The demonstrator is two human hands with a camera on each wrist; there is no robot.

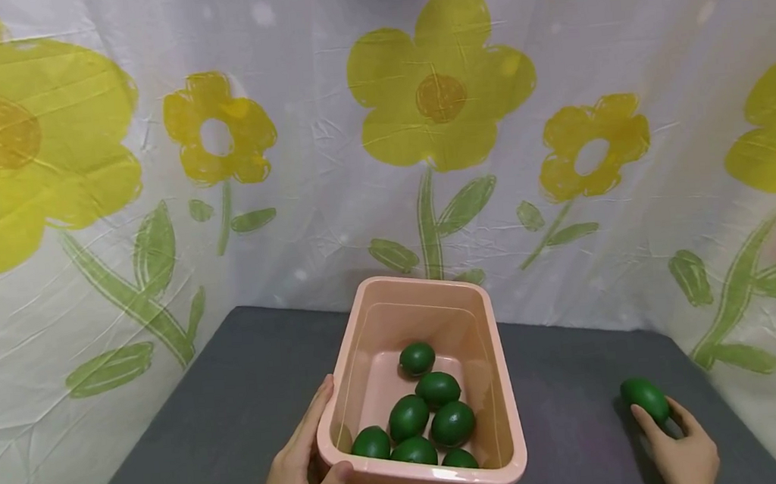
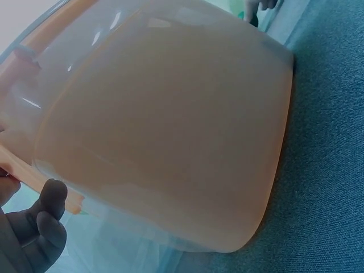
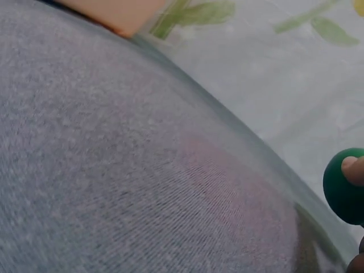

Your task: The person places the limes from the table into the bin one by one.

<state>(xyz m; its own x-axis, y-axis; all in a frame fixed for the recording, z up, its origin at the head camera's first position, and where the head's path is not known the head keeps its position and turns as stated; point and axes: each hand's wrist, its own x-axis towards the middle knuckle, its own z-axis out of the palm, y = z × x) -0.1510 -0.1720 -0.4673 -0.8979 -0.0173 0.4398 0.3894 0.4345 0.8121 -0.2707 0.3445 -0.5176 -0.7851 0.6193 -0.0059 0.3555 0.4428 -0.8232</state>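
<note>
Gripping the pink plastic bin's (image 1: 502,385) near rim, the left hand (image 1: 296,469) is steadying it mid-tabletop (image 1: 224,422); the right hand (image 1: 681,454) is clasping a green oval fruit (image 1: 644,399) near the right edge.

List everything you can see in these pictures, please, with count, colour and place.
bin: one, pink, middle of the table, near its front edge.
limes in bin: seven, green, on the bin's floor, mostly toward the near end.
loose lime: one, green, on the table to the right of the bin.
table: one, covered in grey cloth, under everything.
backdrop: one, white sheet with yellow flowers and green leaves, behind and beside the table.
left hand: grips the bin's near left corner, thumb on the rim, fingers along the outer wall.
right hand: fingers curl round the loose lime on the table.
</note>
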